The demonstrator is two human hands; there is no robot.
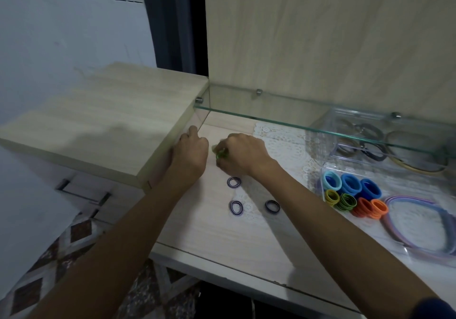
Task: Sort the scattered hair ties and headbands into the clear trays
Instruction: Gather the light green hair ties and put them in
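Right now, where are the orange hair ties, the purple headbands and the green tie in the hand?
orange hair ties (370, 208): head view, middle of the orange stack in the tray.
purple headbands (404, 199): head view, top of the arch.
green tie (221, 155): head view, green bit showing at the right hand's fingertips.

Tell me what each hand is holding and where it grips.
The right hand pinches green hair ties at its fingertips; the exact grip point is hidden. The left hand shows nothing held.

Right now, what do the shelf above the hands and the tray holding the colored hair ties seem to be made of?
The shelf looks like clear glass: see-through, with a green-tinted edge. The tray seems clear glossy plastic, with see-through walls around the hair ties; acrylic is possible.
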